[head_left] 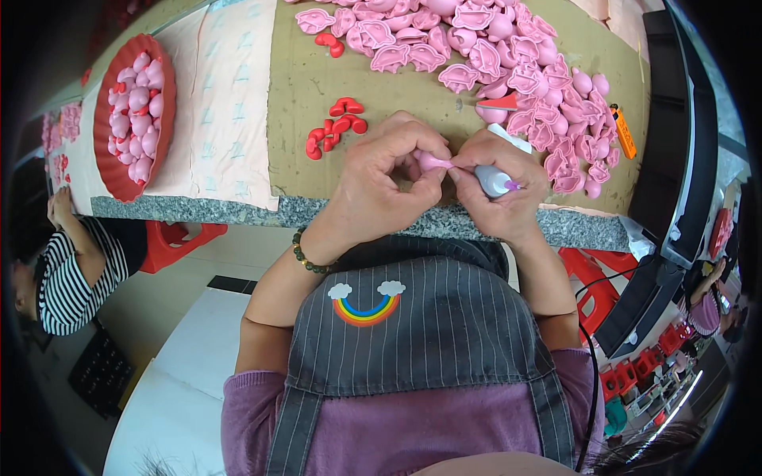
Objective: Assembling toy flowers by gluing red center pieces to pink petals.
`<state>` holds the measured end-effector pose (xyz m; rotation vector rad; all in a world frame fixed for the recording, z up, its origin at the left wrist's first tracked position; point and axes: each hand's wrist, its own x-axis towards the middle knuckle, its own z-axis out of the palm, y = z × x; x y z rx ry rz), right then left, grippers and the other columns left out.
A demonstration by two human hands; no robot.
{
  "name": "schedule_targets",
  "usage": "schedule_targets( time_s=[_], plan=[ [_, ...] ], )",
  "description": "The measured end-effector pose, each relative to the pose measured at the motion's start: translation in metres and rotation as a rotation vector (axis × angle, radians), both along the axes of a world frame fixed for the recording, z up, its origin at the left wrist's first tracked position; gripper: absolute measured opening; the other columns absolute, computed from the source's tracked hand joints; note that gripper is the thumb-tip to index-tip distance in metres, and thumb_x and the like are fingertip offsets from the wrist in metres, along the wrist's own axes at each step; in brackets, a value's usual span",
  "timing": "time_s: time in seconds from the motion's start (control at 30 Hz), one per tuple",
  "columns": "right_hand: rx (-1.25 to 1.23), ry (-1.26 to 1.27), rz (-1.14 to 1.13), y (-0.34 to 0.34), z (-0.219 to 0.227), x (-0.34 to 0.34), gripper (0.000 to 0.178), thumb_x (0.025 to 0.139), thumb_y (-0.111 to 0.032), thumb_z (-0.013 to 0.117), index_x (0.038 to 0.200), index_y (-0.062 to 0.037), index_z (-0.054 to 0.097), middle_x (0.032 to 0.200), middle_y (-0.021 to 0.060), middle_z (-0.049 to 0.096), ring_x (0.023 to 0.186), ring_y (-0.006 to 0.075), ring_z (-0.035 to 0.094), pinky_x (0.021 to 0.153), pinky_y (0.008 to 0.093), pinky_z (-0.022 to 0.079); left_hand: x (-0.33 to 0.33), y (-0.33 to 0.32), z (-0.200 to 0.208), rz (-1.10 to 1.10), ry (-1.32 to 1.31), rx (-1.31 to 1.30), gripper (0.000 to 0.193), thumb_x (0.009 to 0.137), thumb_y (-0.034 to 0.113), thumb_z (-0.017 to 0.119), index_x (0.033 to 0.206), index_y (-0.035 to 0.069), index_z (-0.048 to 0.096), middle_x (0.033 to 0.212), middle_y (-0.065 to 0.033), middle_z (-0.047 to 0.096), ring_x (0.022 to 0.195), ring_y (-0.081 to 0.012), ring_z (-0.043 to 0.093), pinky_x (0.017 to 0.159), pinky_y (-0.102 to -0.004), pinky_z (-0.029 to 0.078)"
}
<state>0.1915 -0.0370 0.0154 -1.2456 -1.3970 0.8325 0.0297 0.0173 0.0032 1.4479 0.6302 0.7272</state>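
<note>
My left hand (pixel 389 178) is closed in a pinch on a small pink molded piece (pixel 431 162), held just above the near edge of the table. My right hand (pixel 504 178) is closed around a small glue bottle (pixel 496 182) with a purple tip, and its thumb and forefinger meet the right end of the pink piece. Several red curved pieces (pixel 347 124) lie left of my left hand. Beyond both hands spreads a heap of pink molded pieces (pixel 484 57), some round, some flat with raised rims. The underside of the held piece is hidden by my fingers.
A red fluted tray (pixel 105 163) of round pink pieces with red parts stands at the left on pale cloth (pixel 226 151). An orange-handled cutter (pixel 624 133) lies right of the heap. A co-worker in a striped shirt (pixel 75 282) sits at the far left.
</note>
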Motion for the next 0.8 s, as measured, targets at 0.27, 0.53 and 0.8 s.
schedule_targets(
  time_s=[0.27, 0.53, 0.8],
  plan=[
    [-0.017, -0.028, 0.0, 0.0003, -0.002, 0.001, 0.013, 0.067, 0.01, 0.062, 0.075, 0.0015, 0.056, 0.07, 0.0073, 0.055, 0.06, 0.0117, 0.051, 0.054, 0.0226, 0.039, -0.0009, 0.0036, 0.0042, -0.046, 0.061, 0.002, 0.021, 0.074, -0.012, 0.051, 0.092, -0.003, 0.054, 0.098, -0.0093, 0.051, 0.083, -0.0089, 0.054, 0.065, -0.0204, 0.046],
    [0.006, -0.056, -0.095, 0.001, -0.0023, -0.0004, 0.015, 0.071, 0.006, 0.064, 0.084, 0.0022, 0.059, 0.07, 0.0055, 0.057, 0.057, 0.0085, 0.051, 0.052, 0.021, 0.04, 0.0078, -0.0021, 0.0044, 0.105, -0.112, -0.174, 0.019, 0.077, -0.005, 0.058, 0.094, 0.001, 0.054, 0.089, -0.0034, 0.051, 0.077, -0.006, 0.054, 0.062, -0.0186, 0.048],
    [0.013, 0.02, -0.138, -0.0024, -0.0064, -0.0048, 0.016, 0.074, 0.008, 0.062, 0.089, 0.0028, 0.06, 0.073, 0.0052, 0.059, 0.058, 0.0077, 0.053, 0.052, 0.0195, 0.041, 0.0056, -0.0016, 0.0024, 0.101, -0.195, -0.245, 0.016, 0.081, -0.006, 0.057, 0.097, -0.003, 0.058, 0.107, -0.0121, 0.054, 0.094, -0.0148, 0.058, 0.08, -0.0248, 0.05]
  ],
)
